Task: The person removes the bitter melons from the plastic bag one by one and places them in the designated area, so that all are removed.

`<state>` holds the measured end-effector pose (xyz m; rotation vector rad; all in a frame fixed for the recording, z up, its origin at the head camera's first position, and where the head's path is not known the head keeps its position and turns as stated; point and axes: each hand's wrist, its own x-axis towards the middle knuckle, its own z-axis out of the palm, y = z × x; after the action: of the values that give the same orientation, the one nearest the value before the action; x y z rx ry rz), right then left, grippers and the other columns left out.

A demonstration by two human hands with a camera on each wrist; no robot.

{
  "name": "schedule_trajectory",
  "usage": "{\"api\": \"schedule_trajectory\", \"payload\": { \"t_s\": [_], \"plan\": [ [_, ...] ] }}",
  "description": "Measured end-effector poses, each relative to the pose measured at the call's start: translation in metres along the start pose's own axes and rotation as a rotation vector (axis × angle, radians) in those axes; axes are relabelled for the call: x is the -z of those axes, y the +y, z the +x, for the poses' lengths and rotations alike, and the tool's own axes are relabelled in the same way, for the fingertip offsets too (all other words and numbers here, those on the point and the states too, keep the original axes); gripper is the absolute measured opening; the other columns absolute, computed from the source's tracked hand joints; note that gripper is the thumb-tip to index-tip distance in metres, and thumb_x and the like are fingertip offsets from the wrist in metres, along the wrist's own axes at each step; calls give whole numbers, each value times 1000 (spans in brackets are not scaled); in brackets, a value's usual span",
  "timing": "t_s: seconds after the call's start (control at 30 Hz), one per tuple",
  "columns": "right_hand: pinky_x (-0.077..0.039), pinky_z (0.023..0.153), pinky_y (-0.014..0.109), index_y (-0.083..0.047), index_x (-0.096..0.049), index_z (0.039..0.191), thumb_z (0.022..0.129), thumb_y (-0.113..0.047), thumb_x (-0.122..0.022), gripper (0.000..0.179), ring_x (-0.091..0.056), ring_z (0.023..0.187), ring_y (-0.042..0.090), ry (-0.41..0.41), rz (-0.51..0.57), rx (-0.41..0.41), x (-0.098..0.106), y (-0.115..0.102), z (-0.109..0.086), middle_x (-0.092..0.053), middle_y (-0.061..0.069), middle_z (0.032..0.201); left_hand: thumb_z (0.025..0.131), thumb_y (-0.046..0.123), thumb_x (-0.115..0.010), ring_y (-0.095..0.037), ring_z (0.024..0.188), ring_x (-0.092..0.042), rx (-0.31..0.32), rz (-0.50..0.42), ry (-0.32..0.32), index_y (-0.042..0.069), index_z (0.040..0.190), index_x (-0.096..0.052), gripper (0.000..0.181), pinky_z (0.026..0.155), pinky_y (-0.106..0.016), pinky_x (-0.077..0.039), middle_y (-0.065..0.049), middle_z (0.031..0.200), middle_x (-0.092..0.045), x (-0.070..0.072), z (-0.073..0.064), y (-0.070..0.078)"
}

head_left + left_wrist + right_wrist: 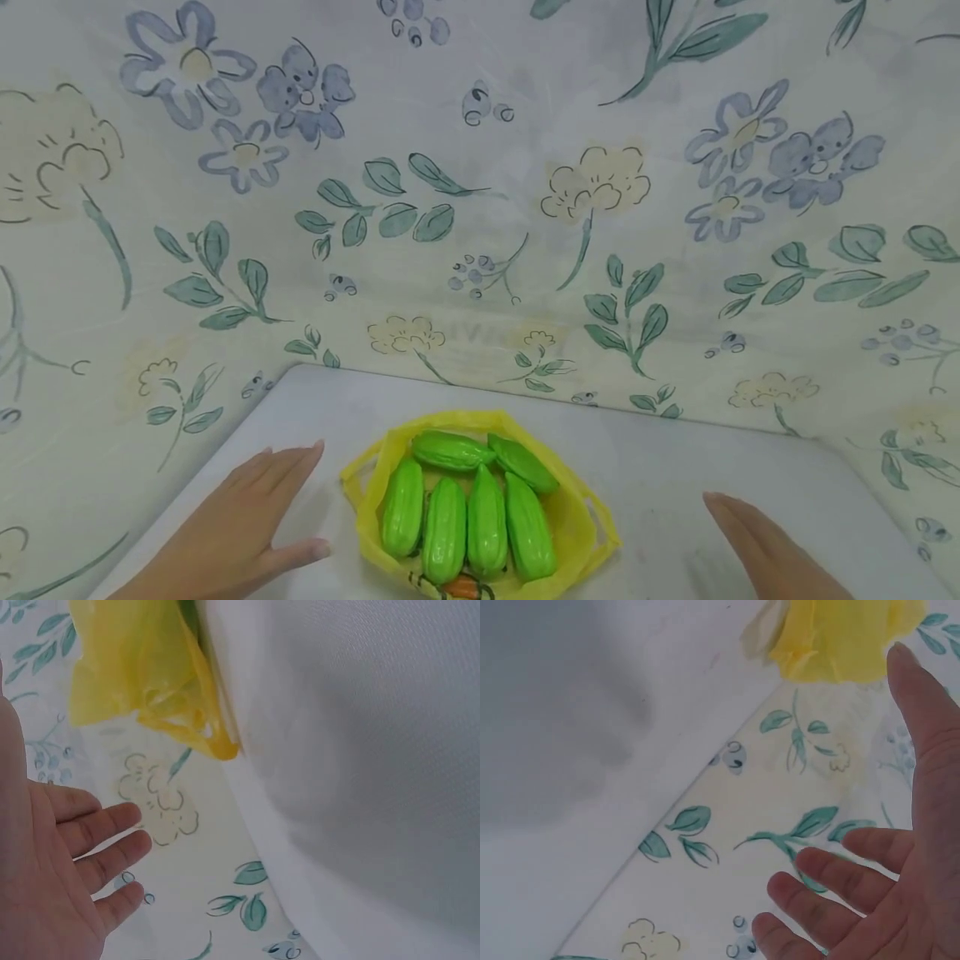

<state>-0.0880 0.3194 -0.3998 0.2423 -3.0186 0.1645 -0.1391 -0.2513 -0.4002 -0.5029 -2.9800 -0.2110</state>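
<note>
A yellow plastic bag [573, 533] lies with its mouth spread wide on the white table, its handle loops out to either side. Inside are several glossy green, ridged, gourd-like vegetables [487, 521]. My left hand [225, 521] is held off to the bag's left, fingers extended and thumb apart. To the right of the bag, farther off, is my right hand [772, 546], partly cut off by the frame. Both wrist views show loosely straight fingers with nothing in either palm. The bag's side [135, 667] appears above the left fingers, and its yellow edge [840, 637] near the right thumb.
The white tabletop [660, 483] reaches back to a floral-patterned cloth [480, 208] that rises behind and along both sides. A small orange-brown patch with dark marks [461, 587] shows at the bag's front edge, below the green vegetables.
</note>
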Motion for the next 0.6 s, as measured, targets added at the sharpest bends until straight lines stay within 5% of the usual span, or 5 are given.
{"api": "schedule_trajectory", "payload": {
  "t_s": [0.2, 0.6],
  "plan": [
    [-47, 106, 60, -13, -34, 161, 68, -95, -59, 127, -50, 139, 38, -102, 41, -26, 3, -5, 9, -41, 13, 160, 84, 84, -57, -39, 136, -49, -59, 20, 43, 5, 154, -47, 106, 111, -62, -39, -13, 151, -53, 2, 3, 5],
    [-47, 106, 59, -15, -37, 161, 67, -93, -63, 124, -51, 137, 36, -226, 73, -77, 17, -31, 24, -41, 12, 161, 87, 83, -54, -39, 137, -50, -61, -7, 12, 4, 155, -46, 104, 109, -61, -43, -15, 153, -51, 4, 8, 13]
  ]
}}
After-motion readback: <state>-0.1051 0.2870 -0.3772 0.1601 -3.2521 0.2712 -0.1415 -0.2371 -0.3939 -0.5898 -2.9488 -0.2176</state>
